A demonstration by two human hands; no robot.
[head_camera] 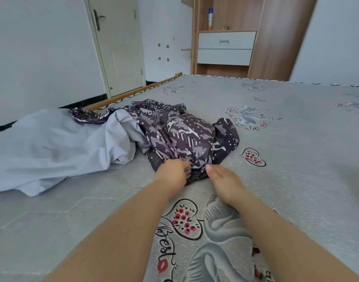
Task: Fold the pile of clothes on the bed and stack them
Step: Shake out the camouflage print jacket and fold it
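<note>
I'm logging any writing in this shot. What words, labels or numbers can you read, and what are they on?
"best" in black script on the bed sheet, below the near heart.
Script around the far heart: too small to read.
Letters at the sheet's bottom edge: cut off.
Spray bottle on the shelf: label too blurred.
Patterned garment: no words.

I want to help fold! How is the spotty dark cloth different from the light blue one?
The dark patterned cloth has dots and camouflage patches; the light blue cloth is plain. The dark one is bunched into a heap; the blue one spreads wider and flatter. The left hand and right hand are on the dark one; nothing touches the blue one. Both lie unfolded on the bed.
</note>
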